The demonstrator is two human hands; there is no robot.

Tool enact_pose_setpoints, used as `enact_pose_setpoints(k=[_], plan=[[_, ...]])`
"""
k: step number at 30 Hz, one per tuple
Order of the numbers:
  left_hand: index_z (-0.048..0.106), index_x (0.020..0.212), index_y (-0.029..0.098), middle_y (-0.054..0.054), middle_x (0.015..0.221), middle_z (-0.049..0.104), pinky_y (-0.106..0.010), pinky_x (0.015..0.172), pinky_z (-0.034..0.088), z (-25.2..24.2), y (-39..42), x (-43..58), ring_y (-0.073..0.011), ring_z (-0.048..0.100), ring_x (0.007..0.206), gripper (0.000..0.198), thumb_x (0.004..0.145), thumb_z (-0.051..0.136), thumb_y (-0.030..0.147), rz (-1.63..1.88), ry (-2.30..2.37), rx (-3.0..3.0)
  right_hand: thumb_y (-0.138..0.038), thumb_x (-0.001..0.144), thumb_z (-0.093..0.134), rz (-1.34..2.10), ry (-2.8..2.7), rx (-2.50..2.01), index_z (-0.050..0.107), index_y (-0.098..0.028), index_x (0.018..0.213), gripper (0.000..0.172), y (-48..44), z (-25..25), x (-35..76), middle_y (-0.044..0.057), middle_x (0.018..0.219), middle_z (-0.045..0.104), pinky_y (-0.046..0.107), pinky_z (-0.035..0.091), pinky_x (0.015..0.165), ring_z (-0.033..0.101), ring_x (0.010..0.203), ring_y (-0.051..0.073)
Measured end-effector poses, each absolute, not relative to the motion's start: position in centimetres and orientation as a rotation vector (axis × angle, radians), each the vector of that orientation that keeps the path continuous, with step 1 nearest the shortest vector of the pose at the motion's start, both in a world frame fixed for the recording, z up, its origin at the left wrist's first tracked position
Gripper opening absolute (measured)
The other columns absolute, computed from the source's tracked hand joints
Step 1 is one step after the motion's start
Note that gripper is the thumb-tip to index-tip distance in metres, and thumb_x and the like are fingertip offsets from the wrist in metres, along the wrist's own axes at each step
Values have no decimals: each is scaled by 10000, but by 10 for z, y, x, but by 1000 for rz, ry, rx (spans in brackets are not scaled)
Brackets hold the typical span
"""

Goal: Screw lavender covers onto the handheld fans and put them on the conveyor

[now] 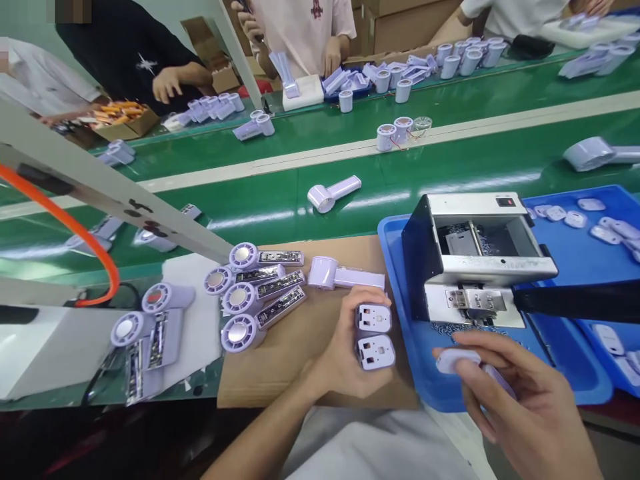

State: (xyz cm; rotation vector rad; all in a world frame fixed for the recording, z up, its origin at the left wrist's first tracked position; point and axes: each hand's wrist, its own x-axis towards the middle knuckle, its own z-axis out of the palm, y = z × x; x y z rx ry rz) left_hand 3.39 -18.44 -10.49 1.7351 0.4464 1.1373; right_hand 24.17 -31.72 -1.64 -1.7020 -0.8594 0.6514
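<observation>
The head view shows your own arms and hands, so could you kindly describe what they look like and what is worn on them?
The left hand and right hand are bare, with no gloves, rings or tape. The left forearm is also bare, with no watch or cuff at the wrist. A white shirt shows at the bottom of the view. No cables or markings appear on either hand.

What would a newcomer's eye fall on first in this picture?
First comes the silver metal machine standing in a blue plastic tray at the right. Left of it, lilac handheld fans lie on a brown cardboard sheet, near the left hand holding two lilac plastic casing parts, while the right hand pinches a small pale lilac piece. Behind, a long green conveyor belt carries more lilac parts.
</observation>
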Motion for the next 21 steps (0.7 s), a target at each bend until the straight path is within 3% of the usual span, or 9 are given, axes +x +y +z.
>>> enact_pose_setpoints(k=[8, 13, 17, 19, 21], plan=[[461, 1512, 320, -124, 1411, 605, -527, 1109, 616, -92, -181, 32, -325, 670, 1272, 851, 794, 889, 160, 1046, 447, 1748, -692, 885, 1059, 755, -799, -1578, 791, -126, 1117, 668, -258, -25, 225, 92, 848, 593, 227, 421, 439, 506, 592, 164], [502, 1559, 340, -131, 1416, 655, -545, 1149, 628, -103, -186, 36, -343, 697, 1298, 1060, 720, 1136, 473, 1173, 443, 1708, -452, 818, 1141, 816, -689, -1464, 826, -149, 1050, 495, -270, -36, 209, 73, 863, 622, 163, 353, 378, 426, 492, 96], [526, 1566, 334, -131, 1408, 729, -534, 1167, 640, -103, -181, 41, -335, 748, 1298, 1040, 737, 1130, 504, 1209, 395, 1702, -467, 1039, 1032, 921, -730, -1349, 920, -287, 1145, 237, -271, -35, 208, 18, 726, 472, 123, 417, 441, 440, 495, 79], [504, 1570, 334, -140, 1446, 734, -555, 1200, 629, -102, -180, 41, -344, 755, 1328, 1019, 768, 1120, 457, 1165, 387, 1717, -542, 1132, 948, 978, -790, -1394, 890, -347, 1337, 289, -270, -31, 212, 25, 790, 506, 127, 450, 481, 469, 537, 81], [450, 1593, 348, -132, 1451, 731, -549, 1186, 635, -103, -180, 40, -336, 769, 1312, 1054, 778, 1116, 415, 1142, 396, 1718, -536, 1142, 927, 928, -972, -1463, 827, -317, 1370, 331, -264, -24, 219, 37, 931, 623, 124, 490, 504, 524, 570, 91]])
